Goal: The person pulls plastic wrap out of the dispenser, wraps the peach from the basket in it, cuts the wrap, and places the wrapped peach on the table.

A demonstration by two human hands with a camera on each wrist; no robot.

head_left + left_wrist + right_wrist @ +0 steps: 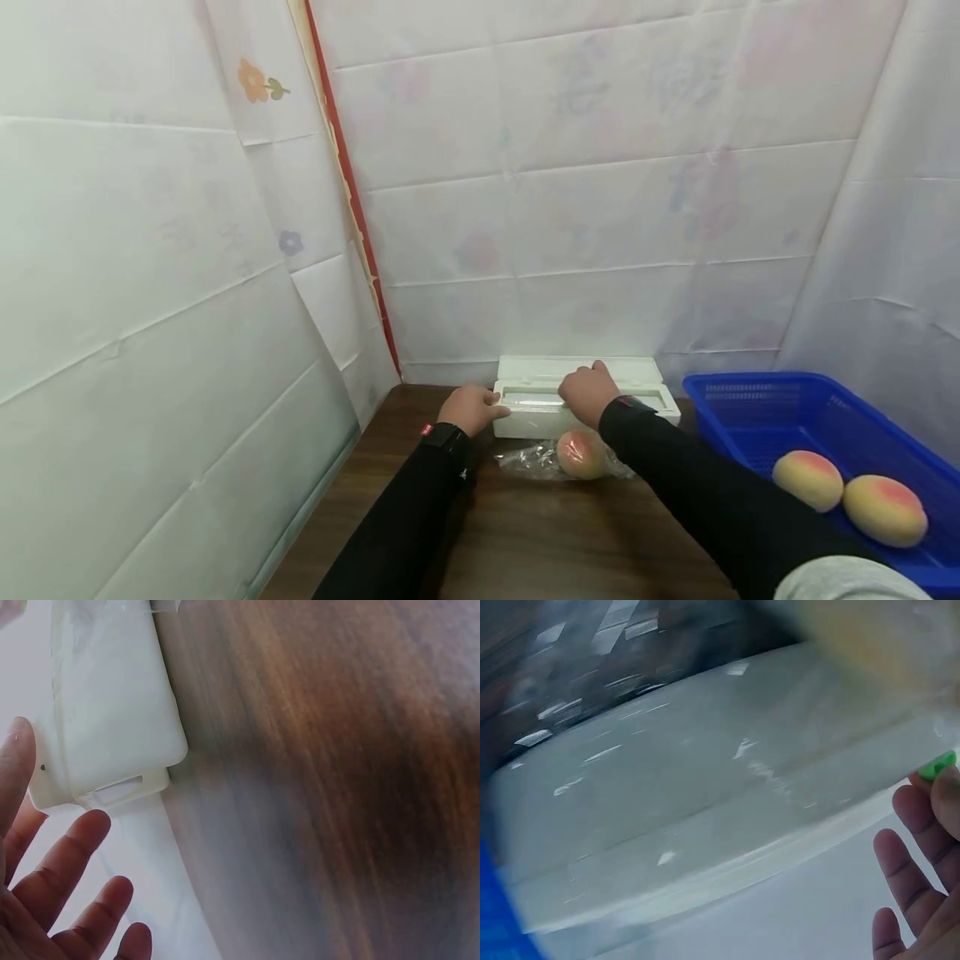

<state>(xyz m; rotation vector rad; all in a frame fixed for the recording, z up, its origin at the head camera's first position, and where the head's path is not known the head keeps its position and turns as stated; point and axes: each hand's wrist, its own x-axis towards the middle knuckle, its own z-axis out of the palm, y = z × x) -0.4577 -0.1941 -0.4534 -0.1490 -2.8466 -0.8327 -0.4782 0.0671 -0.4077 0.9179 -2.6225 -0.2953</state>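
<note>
A white plastic-wrap dispenser box stands at the back of the table with its lid raised. At the box's left end my left hand touches it with the thumb; its other fingers are spread in the left wrist view. Over the middle of the box is my right hand. Its thumb and index finger pinch a small green piece at the box's edge. Before the box lies a peach, with crinkled clear film about it. The right forearm partly covers the film's right end.
A blue plastic basket stands on the right, holding two peaches. The brown wooden table reaches toward me. White patterned sheeting hangs behind and at both sides.
</note>
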